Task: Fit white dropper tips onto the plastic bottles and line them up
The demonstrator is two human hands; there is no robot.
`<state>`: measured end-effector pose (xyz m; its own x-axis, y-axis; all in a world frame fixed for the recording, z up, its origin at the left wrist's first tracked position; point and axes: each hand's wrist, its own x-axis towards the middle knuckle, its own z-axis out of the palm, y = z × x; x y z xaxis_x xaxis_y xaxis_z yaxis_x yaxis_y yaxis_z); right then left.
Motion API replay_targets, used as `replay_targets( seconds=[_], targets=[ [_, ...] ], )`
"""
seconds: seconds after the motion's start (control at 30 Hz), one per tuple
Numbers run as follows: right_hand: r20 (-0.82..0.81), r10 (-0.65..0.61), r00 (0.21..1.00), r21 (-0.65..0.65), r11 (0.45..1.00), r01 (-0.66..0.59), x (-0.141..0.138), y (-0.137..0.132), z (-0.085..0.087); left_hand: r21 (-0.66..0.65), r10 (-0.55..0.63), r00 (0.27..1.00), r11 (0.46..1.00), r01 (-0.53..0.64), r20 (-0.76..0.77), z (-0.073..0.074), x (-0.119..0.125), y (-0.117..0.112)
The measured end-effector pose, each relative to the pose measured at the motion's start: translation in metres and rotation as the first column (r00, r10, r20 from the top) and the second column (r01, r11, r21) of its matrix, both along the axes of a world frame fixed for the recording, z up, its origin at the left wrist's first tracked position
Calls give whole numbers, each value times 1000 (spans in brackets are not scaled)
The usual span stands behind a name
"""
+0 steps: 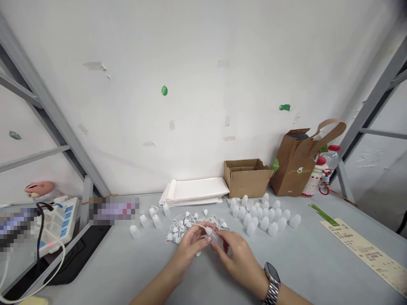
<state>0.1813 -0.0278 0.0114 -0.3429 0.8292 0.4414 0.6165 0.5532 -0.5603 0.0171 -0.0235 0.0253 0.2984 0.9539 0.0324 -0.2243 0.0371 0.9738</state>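
A grey surface (pixel 305 262) runs along a white wall, with a cardboard box (pixel 246 178) and a brown paper bag (pixel 292 169) at the far right and a stack of white flat sheets (pixel 193 190) beside the box. Nearer, a cluster of frosted plastic bottles (pixel 260 218) stands upright to the right of the hands, and a tangled heap of small white tethered caps (pixel 186 228) lies just beyond them, to the left.

Near the middle of the surface, a small translucent plastic bottle (pixel 214 238) lies tilted between the person's hands, above the surface. The left grip (pixel 187 250) is closed on its narrow tip end, and the right grip (pixel 237 264) is curled around its body. The bottle looks light and thin-walled, probably a little squeezable, and its smooth skin may slip. The wider body seems the surest place to hold, leaving the slim tip for fine fingertip work. A metal-strapped wristwatch (pixel 271 279) sits on the right wrist.
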Motion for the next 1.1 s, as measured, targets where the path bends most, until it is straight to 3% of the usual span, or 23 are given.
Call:
replay_targets(
  seconds=[0.17, 0.37, 0.77, 0.9, 1.1],
  targets=[
    [7, -9, 1000, -18, 1000, 9, 0, 0, 0, -42, 12, 1000, 999, -11, 26, 8, 3, -2],
    [31, -14, 999, -10, 1000, 15, 1, -1, 1, -33, 26, 1000, 999, -26, 5, 7, 3, -2],
    [147, -30, 989, 337, 941, -22, -1, 1, -6, -137, 103, 995, 985, -101, 2, -7, 5, 1],
    [146, -18, 989, 316, 948, -29, -2, -1, -6, -155, 107, 994, 982, -106, -2, -8, 7, 0],
    [104, -34, 994, 153, 988, 17, -2, -2, -4, -165, 100, 995, 982, -95, 24, -10, 8, -1]
  ],
)
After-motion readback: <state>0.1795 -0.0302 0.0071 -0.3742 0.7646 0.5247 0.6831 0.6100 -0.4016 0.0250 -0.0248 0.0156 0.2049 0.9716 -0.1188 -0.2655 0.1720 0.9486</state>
